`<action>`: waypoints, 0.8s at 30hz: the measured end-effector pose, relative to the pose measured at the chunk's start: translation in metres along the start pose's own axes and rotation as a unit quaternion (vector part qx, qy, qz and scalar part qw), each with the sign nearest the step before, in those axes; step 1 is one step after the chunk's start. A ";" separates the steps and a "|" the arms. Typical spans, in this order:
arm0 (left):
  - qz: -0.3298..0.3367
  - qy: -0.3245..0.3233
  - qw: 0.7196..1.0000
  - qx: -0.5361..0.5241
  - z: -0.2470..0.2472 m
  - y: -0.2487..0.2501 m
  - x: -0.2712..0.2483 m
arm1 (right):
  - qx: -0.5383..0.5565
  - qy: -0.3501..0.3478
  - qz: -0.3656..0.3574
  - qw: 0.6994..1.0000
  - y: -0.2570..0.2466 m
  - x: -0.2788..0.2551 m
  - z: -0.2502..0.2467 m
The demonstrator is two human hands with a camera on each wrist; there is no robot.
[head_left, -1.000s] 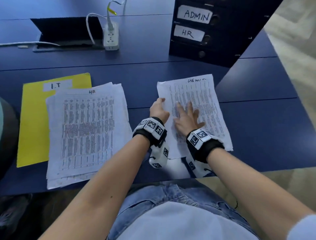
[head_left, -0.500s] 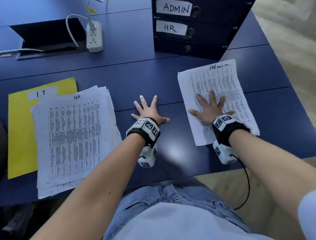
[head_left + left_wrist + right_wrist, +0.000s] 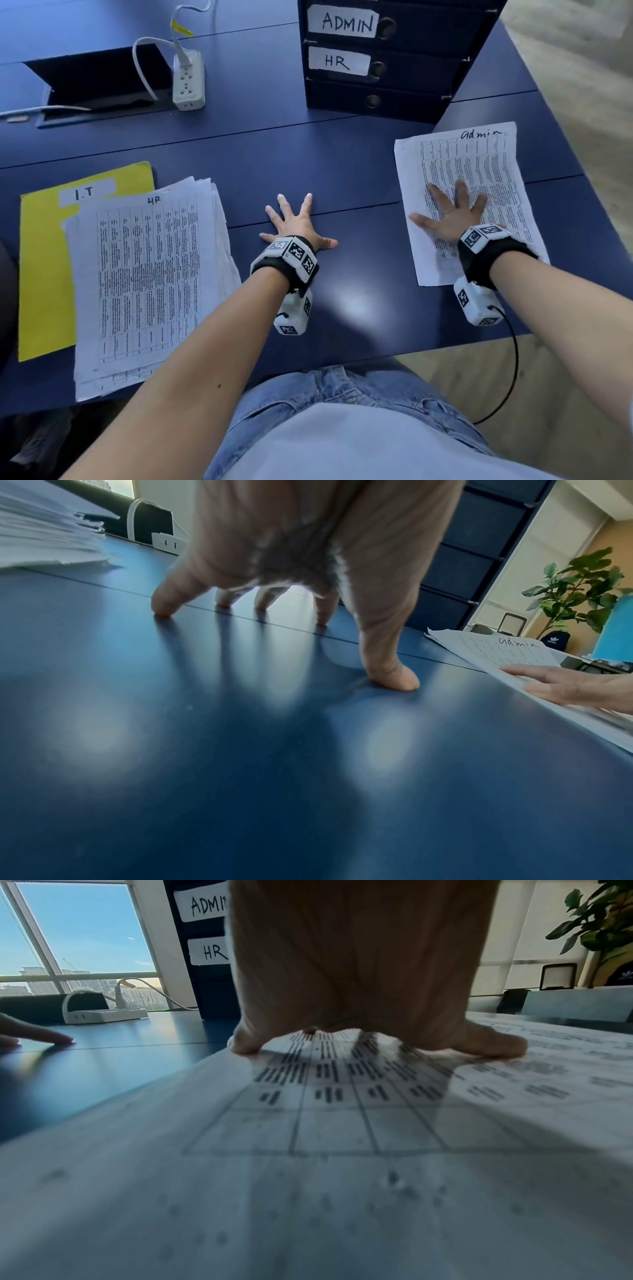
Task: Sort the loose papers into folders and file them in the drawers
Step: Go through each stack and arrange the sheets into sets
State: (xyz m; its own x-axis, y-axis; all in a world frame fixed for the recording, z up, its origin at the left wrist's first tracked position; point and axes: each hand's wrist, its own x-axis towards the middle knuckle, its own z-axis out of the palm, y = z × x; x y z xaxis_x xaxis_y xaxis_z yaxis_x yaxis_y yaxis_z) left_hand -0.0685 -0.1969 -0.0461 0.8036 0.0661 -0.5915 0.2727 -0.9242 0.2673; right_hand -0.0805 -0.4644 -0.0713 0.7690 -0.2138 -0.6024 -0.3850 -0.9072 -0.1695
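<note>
Paperwork lies in two groups on our blue table [image 3: 329, 161]. Under our right hand [image 3: 452, 216] is the sheet headed "admin" [image 3: 479, 164], flat on the right side of the table just in front of the drawer unit [image 3: 404, 58]. Its long axis runs away from us, slightly tilted so the headed top edge points toward the drawers and a little to the left. Our right hand rests on the lower half of that sheet with the fingers [image 3: 493, 1042] straight and spread, palm arched above the paper and only the tips pressing down; nothing is gripped.

Our left hand [image 3: 294, 222] sits on bare table between the two paper groups, touching neither. Its fingers [image 3: 167, 599] are also splayed and straight, fingertips and thumb on the surface, holding nothing.

On the left lies the loose stack topped by a sheet marked "HR" [image 3: 147, 281], its long axis likewise running away from us, headed end at the far side, the lower sheets fanned out unevenly at the right and near edges. It partly covers a yellow folder labelled "I.T" [image 3: 44, 274], which shows along the stack's left and far sides.

The drawer unit stands upright at the far right, its fronts facing us, with labels "ADMIN" [image 3: 346, 22] above "HR" [image 3: 337, 63] and an unlabelled drawer below. A white power strip [image 3: 188, 82] lies to its left.
</note>
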 end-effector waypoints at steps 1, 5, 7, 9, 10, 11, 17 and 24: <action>0.000 0.000 1.000 0.002 0.000 0.000 0.000 | -0.001 0.002 0.002 1.000 -0.001 0.000 -0.001; 0.002 0.004 1.000 -0.006 -0.001 -0.001 0.001 | 0.018 0.012 0.022 1.000 -0.020 -0.019 -0.010; 0.011 0.019 0.999 -0.035 -0.006 -0.003 0.004 | 0.041 0.037 0.003 0.998 -0.040 -0.028 -0.013; 0.021 0.048 0.995 -0.087 -0.018 -0.007 0.007 | 0.064 0.057 -0.039 0.996 -0.067 -0.033 -0.014; 0.023 0.064 0.991 -0.117 -0.026 -0.010 0.008 | 0.076 0.064 -0.060 0.993 -0.083 -0.035 -0.014; 0.025 0.079 0.987 -0.141 -0.036 -0.015 0.009 | 0.085 0.071 -0.081 0.991 -0.100 -0.036 -0.014; 0.039 0.191 0.963 -0.183 -0.106 -0.081 0.014 | 0.153 0.059 -0.237 0.958 -0.210 -0.049 -0.003; -0.027 0.225 0.959 -0.169 -0.153 -0.199 0.014 | 0.187 0.018 -0.322 0.928 -0.323 -0.091 0.035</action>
State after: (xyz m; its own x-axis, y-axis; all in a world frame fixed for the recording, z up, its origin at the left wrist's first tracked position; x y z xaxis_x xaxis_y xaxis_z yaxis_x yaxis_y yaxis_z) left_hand -0.0305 0.0461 0.0088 0.9099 0.3361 -0.2432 0.4148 -0.7448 0.5227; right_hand -0.0442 -0.1393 0.0108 0.9153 0.3105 -0.2564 0.0157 -0.6637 -0.7478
